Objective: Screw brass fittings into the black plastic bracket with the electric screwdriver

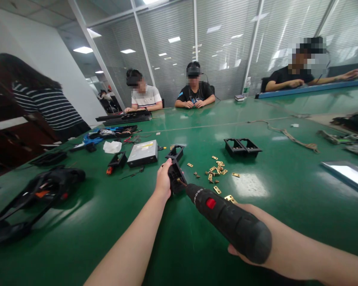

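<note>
My left hand (164,178) is closed on the left side of a black plastic frame (176,174), tilted above the green table. In my right hand (250,222) is a black power screwdriver (226,218) with a red switch; most of the fingers are hidden behind its body. Its bit reaches into the frame and meets a small brass-coloured spot near the lower edge. Small brass plates (217,190) and screws (196,174) lie scattered to the right of the frame. Just behind it rests another black frame (179,151).
A double black frame (242,146) sits back right. On the left are a silver disc drive (143,152), a small black frame with an orange part (117,160) and a large black strapped item (38,194). Several people sit or stand around the green table (197,131).
</note>
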The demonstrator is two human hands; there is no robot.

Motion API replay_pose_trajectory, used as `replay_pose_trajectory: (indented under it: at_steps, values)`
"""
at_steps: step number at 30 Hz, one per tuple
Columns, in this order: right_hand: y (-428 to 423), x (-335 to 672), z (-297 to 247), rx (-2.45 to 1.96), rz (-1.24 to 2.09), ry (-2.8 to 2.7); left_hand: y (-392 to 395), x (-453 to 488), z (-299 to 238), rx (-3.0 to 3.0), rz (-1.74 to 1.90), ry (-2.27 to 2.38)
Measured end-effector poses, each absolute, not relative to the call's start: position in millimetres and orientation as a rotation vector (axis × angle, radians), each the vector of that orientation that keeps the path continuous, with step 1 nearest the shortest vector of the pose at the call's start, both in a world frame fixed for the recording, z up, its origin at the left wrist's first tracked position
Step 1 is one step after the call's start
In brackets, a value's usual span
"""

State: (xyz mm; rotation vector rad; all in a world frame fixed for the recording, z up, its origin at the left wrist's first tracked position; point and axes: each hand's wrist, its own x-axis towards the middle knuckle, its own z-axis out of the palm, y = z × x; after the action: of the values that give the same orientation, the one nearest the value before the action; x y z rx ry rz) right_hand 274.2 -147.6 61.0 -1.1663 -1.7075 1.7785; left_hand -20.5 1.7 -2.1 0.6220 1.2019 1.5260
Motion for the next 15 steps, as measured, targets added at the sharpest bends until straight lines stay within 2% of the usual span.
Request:
replay_pose_trajectory:
  at_steps: [5, 15]
  values:
    - [-146, 278, 44, -1.155, 1.625, -1.757, 2, -20, 0, 0.61, 1.525, 1.21]
    - [-143, 280, 62, -1.056, 1.534, -1.871, 3, -21, 0, 0.598, 1.525, 1.214]
